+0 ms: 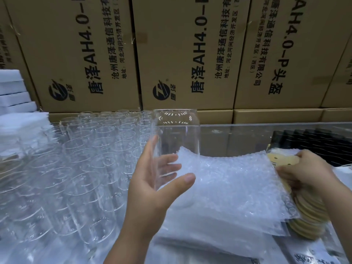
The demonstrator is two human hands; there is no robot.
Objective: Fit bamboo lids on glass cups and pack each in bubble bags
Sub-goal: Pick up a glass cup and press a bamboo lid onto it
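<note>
Centrally, left hand [152, 187] grips glass cup [177, 134]; right hand [308, 172] pinches bubble bag [228, 183], perhaps bamboo lid [282, 160]; cup rows [85, 149] crowd left.

Printed cardboard cartons [181, 54] behind, white foam sheets [13, 96] (stacked) far left, black ribbed items [314, 141] right.

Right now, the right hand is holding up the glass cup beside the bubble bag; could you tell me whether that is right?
Not quite: it is the left hand that is holding up the glass cup beside the bubble bag. The right hand grips a stack of bamboo lids instead. The head view shows this.
</note>
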